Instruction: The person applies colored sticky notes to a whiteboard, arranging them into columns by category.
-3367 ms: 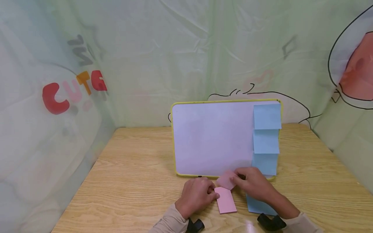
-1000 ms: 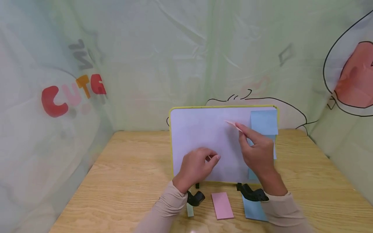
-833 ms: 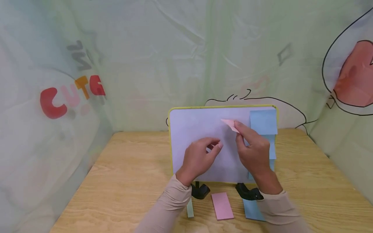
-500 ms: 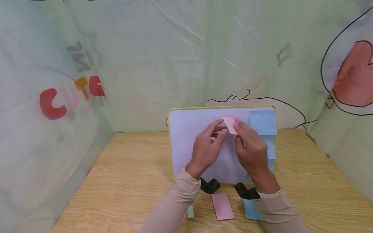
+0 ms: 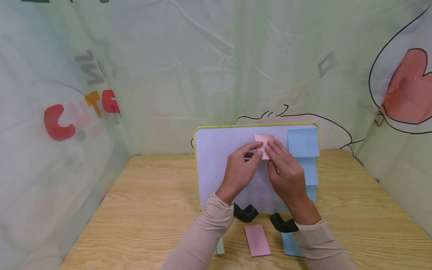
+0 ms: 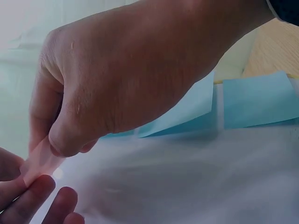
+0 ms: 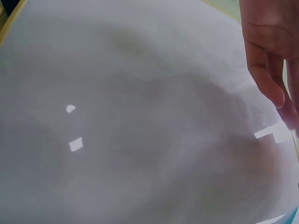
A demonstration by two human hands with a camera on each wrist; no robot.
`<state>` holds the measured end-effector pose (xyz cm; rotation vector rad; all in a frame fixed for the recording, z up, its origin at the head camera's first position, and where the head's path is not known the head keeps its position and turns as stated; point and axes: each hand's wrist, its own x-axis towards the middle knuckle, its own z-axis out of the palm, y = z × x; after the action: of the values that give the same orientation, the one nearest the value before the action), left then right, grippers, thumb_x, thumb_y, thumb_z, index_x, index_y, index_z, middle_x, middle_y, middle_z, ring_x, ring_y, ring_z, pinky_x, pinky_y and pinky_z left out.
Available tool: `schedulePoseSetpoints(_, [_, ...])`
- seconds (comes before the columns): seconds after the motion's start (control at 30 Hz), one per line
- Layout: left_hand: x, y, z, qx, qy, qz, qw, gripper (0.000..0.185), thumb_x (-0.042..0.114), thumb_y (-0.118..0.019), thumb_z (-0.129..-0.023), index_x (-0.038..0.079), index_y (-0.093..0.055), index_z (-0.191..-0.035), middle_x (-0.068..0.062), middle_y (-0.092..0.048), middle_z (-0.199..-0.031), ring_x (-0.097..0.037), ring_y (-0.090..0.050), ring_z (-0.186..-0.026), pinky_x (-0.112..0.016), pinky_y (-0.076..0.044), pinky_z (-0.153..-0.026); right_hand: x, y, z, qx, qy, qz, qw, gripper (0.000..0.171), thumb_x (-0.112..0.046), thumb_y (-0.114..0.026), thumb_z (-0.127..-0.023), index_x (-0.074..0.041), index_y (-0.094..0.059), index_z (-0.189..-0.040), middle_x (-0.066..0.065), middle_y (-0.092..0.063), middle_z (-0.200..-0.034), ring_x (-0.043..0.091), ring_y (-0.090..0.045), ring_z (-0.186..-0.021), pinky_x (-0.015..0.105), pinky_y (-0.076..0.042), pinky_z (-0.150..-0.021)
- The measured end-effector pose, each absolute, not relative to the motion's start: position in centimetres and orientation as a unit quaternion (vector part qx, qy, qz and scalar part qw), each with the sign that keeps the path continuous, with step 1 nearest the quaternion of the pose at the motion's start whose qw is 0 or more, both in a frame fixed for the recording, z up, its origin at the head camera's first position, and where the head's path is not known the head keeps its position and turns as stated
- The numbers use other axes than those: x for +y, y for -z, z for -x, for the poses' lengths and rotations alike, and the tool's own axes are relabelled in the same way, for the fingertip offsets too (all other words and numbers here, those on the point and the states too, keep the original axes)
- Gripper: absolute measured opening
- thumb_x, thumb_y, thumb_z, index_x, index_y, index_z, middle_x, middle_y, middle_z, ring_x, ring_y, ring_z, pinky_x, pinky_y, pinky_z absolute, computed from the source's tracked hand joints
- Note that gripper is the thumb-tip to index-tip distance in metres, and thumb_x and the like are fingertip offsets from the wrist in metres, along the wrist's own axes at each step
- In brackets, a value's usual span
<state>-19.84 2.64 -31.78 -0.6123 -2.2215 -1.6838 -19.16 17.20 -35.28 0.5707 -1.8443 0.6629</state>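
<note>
Got a whiteboard [image 5: 219, 146], then right hand [image 5: 288, 174] and left hand [image 5: 239, 168], fingertips clamped on opposite sides of a pink note [image 5: 264, 138], against or just off the board, can't tell. Probably super light, floppy, easily creased; pinch by the edges.

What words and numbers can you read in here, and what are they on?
"CUT", then an unclear red letter at the fold: on the backdrop, left side.
Grey marks above that: too blurred to read.
Green marks at the top edge: cut off, unreadable.
Whiteboard, pink note, blue notes, pink pad: nothing I can read.
</note>
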Motion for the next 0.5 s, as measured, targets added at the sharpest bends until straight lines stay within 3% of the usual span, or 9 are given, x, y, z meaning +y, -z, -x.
schedulePoseSetpoints(0.2, [2.7, 32.2, 20.6, -0.764, 0.594, 0.206, 0.146, 0.029, 0.018, -0.064, -0.097, 0.014, -0.072, -0.125, 0.005, -0.070, -0.119, -0.006, -0.066, -0.089, -0.024, -0.054, -0.076, 17.2, 35.2, 19.2, -0.788, -0.239, -0.250, 0.510, 0.043, 0.006, -0.072, -0.083, 0.006, -0.066, -0.126, 0.018, -0.062, -0.130, 0.036, -0.056, -0.127, 0.039, -0.042, -0.103])
schedulePoseSetpoints(0.5, [3.1, 32.4, 21.4, -0.757, 0.594, 0.224, 0.155, 0.033, 0.018, -0.065, -0.098, 0.014, -0.069, -0.130, 0.002, -0.069, -0.122, -0.005, -0.067, -0.090, -0.022, -0.054, -0.078, 18.2, 34.1, 19.7, -0.798, -0.203, -0.277, 0.496, 0.053, 0.010, -0.076, -0.077, 0.005, -0.064, -0.129, 0.018, -0.061, -0.133, 0.036, -0.055, -0.128, 0.053, -0.049, -0.093])
